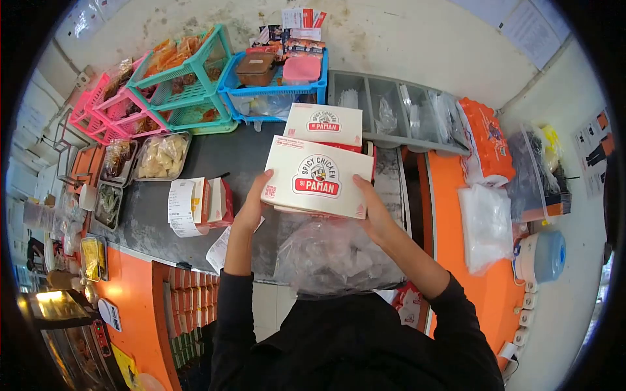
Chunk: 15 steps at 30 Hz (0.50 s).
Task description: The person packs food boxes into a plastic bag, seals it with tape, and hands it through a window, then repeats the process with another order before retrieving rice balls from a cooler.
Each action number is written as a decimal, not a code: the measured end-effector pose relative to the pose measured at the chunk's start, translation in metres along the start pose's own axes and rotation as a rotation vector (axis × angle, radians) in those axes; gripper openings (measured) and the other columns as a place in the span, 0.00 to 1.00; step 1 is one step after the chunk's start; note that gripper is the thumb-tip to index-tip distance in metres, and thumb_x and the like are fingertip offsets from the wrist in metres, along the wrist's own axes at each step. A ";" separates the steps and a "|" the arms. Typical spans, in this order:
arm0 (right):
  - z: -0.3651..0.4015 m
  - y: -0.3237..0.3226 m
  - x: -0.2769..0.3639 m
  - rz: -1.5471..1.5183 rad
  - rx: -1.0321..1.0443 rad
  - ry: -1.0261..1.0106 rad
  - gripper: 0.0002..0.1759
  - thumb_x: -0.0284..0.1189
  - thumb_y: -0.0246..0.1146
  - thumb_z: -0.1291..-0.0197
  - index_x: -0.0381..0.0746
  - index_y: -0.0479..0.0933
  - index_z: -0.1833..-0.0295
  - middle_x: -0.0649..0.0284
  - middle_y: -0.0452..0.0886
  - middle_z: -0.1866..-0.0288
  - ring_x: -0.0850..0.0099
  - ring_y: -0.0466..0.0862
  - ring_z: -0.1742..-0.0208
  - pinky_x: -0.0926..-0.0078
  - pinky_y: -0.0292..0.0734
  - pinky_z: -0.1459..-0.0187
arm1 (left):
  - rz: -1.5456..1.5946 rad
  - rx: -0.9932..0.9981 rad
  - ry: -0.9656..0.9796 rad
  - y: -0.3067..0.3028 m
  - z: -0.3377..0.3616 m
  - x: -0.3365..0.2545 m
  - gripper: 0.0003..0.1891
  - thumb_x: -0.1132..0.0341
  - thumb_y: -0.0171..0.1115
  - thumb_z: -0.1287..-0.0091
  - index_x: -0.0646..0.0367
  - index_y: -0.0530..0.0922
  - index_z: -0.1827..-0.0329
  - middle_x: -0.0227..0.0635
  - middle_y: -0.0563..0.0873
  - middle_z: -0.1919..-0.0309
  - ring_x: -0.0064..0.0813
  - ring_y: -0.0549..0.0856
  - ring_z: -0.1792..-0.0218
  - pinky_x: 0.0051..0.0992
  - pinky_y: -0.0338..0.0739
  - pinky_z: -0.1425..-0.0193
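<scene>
A white box printed "Spicy Chicken Si Paman" (287,163) is held between my two hands over the dark counter. My left hand (251,202) grips its left side, and my right hand (373,212) grips its right side. Directly behind it lies a similar white box (352,127). Red and white edges show beneath the held box. A clear plastic bag (332,257) lies crumpled between my forearms, close to my body. To the left, a smaller box (218,202) stands with a printed receipt (182,205) against it.
Pink, green and blue baskets (228,98) line the back left. A grey divided tray (365,104) holds plastic items at the back. Clear containers of food (162,156) sit on the left. An orange package (488,140) and plastic bags (487,225) lie on the right.
</scene>
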State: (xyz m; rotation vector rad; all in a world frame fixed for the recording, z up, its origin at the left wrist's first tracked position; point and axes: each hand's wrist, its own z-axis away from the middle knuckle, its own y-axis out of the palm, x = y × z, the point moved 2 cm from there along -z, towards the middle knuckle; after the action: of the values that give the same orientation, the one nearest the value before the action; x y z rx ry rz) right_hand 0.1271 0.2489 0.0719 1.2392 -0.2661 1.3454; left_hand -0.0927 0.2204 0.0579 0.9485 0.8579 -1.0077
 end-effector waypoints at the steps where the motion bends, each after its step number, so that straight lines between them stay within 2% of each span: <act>1: 0.017 0.011 0.009 0.067 -0.106 -0.025 0.31 0.49 0.52 0.40 0.40 0.61 0.38 0.64 0.69 0.41 0.74 0.69 0.41 0.70 0.61 0.41 | -0.007 0.082 0.038 -0.006 0.006 0.000 0.35 0.43 0.49 0.39 0.63 0.61 0.37 0.40 0.69 0.42 0.27 0.66 0.40 0.27 0.55 0.36; 2: 0.032 0.019 0.018 0.139 -0.209 -0.048 0.30 0.48 0.52 0.40 0.38 0.63 0.39 0.62 0.71 0.42 0.74 0.70 0.42 0.71 0.62 0.41 | 0.006 0.079 0.037 -0.004 0.022 -0.003 0.35 0.43 0.49 0.39 0.63 0.61 0.37 0.40 0.69 0.42 0.27 0.66 0.40 0.27 0.55 0.36; 3: 0.045 0.021 0.022 0.148 -0.208 -0.039 0.30 0.48 0.52 0.40 0.38 0.63 0.39 0.62 0.71 0.42 0.74 0.70 0.42 0.71 0.62 0.41 | -0.010 0.091 0.110 0.001 0.048 -0.011 0.35 0.46 0.46 0.37 0.65 0.57 0.35 0.42 0.66 0.40 0.29 0.64 0.38 0.27 0.52 0.35; 4: 0.061 0.018 0.028 0.241 -0.114 -0.058 0.31 0.48 0.52 0.40 0.36 0.63 0.39 0.62 0.72 0.45 0.74 0.71 0.44 0.74 0.63 0.43 | -0.026 0.099 0.177 0.006 0.075 -0.014 0.35 0.48 0.44 0.35 0.66 0.53 0.34 0.43 0.63 0.37 0.31 0.61 0.36 0.28 0.50 0.33; 5: 0.075 0.015 0.035 0.332 -0.014 -0.080 0.32 0.49 0.52 0.40 0.35 0.63 0.40 0.61 0.74 0.48 0.74 0.72 0.47 0.77 0.64 0.45 | -0.064 0.099 0.127 0.008 0.103 -0.007 0.35 0.50 0.42 0.34 0.67 0.48 0.33 0.45 0.59 0.35 0.33 0.57 0.34 0.29 0.47 0.32; 6: 0.087 0.014 0.044 0.340 -0.005 -0.073 0.32 0.49 0.52 0.40 0.35 0.63 0.40 0.61 0.74 0.48 0.74 0.72 0.47 0.77 0.64 0.45 | -0.080 0.101 0.057 0.011 0.131 0.005 0.35 0.50 0.41 0.33 0.67 0.45 0.32 0.46 0.55 0.34 0.35 0.54 0.33 0.29 0.45 0.32; 8: 0.103 0.012 0.053 0.524 0.114 0.219 0.32 0.48 0.52 0.40 0.33 0.64 0.40 0.59 0.75 0.50 0.73 0.74 0.50 0.77 0.66 0.47 | -0.058 0.097 -0.084 0.021 0.182 0.031 0.36 0.51 0.40 0.33 0.68 0.39 0.32 0.46 0.50 0.32 0.37 0.49 0.32 0.31 0.44 0.31; 9: 0.103 0.007 0.046 0.535 0.128 0.225 0.32 0.48 0.52 0.40 0.33 0.64 0.40 0.59 0.75 0.50 0.73 0.74 0.50 0.77 0.66 0.47 | -0.019 0.087 -0.154 0.027 0.203 0.044 0.37 0.50 0.41 0.33 0.67 0.38 0.32 0.46 0.48 0.32 0.37 0.49 0.31 0.31 0.43 0.31; 11: 0.095 -0.012 0.016 0.575 0.192 0.472 0.32 0.48 0.54 0.41 0.33 0.66 0.41 0.58 0.75 0.50 0.74 0.76 0.52 0.76 0.68 0.49 | 0.060 0.049 -0.196 0.040 0.227 0.067 0.38 0.50 0.42 0.33 0.67 0.36 0.32 0.46 0.48 0.32 0.37 0.49 0.32 0.32 0.44 0.31; 13: 0.074 -0.024 -0.019 0.586 0.245 0.533 0.33 0.49 0.54 0.41 0.33 0.66 0.41 0.58 0.75 0.49 0.74 0.76 0.52 0.77 0.68 0.49 | 0.349 -0.085 -0.332 0.046 0.238 0.099 0.36 0.52 0.45 0.34 0.62 0.39 0.33 0.44 0.54 0.36 0.37 0.55 0.33 0.34 0.50 0.32; 15: 0.053 -0.026 -0.031 0.669 0.374 0.621 0.34 0.49 0.57 0.44 0.33 0.67 0.42 0.59 0.74 0.47 0.74 0.75 0.50 0.78 0.68 0.49 | 0.459 -0.130 -0.341 0.055 0.239 0.135 0.35 0.54 0.47 0.35 0.59 0.41 0.34 0.42 0.56 0.37 0.36 0.58 0.35 0.37 0.53 0.34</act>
State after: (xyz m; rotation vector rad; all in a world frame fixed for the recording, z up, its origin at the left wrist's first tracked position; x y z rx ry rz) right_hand 0.1651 0.1960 0.0567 0.9893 0.0289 2.3705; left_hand 0.0345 -0.0274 0.0315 0.7847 0.3886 -0.6784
